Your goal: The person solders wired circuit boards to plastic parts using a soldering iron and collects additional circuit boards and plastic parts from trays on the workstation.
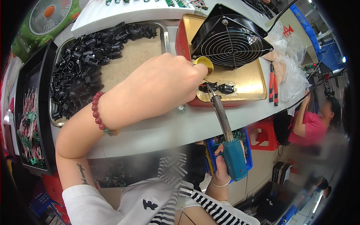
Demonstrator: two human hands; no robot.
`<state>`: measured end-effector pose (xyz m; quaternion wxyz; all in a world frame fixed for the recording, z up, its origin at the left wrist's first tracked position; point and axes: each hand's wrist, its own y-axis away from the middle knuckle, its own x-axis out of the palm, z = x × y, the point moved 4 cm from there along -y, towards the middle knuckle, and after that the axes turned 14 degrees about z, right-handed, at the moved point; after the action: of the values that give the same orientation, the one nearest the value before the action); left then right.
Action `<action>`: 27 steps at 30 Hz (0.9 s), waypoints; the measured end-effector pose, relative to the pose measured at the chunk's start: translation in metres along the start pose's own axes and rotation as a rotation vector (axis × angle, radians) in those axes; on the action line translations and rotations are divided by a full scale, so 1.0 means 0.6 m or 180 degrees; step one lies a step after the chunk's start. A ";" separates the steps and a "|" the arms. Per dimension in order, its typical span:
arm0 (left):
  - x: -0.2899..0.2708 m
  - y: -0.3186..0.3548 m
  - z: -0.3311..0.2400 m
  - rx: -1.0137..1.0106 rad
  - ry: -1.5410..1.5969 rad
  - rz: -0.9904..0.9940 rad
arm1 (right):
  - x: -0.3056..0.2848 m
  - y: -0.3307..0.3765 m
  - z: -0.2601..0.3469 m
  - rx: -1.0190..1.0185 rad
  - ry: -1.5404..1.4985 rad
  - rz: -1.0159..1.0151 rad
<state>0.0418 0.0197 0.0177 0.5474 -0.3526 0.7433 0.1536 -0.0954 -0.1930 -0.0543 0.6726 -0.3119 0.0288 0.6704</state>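
My right hand (222, 167) grips the teal handle of a soldering iron (235, 159), whose metal barrel slants up and away. Its tip meets the small black plastic housings (226, 88) lying on the gold lid of a red tin (258, 77). My left hand (167, 82) reaches across to the tin's left side, fingers curled closed by the same parts. What it pinches is hidden behind the hand. Just beyond its fingertips a small yellow cup (204, 63) lies tilted, with brownish stuff inside. A black square fan (232, 39) with a wire grille stands on the lid behind.
At left, a metal tray (165, 35) holds many black housings. Beyond it stand a black bin (43, 123) of wired circuit boards and a green fan (45, 22). Red-handled pliers (273, 84) and plastic bags (294, 75) lie right. A person in pink (313, 125) sits farther right.
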 end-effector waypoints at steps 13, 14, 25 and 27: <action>0.000 -0.001 -0.001 0.0017 0.0002 -0.0007 | -0.004 -0.003 0.005 -0.0035 0.0034 -0.0013; -0.001 0.001 -0.001 0.0006 -0.0004 -0.0008 | -0.003 -0.001 0.002 0.0007 -0.0018 -0.0014; 0.002 0.002 0.002 -0.0056 -0.0035 0.0032 | 0.001 0.006 -0.008 0.0148 -0.0150 -0.0013; 0.002 0.000 0.001 -0.0016 -0.0016 0.0018 | -0.001 0.004 -0.002 0.0137 -0.0107 -0.0033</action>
<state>0.0419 0.0197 0.0165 0.5480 -0.3515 0.7425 0.1580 -0.0970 -0.1942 -0.0562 0.6830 -0.2863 0.0303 0.6713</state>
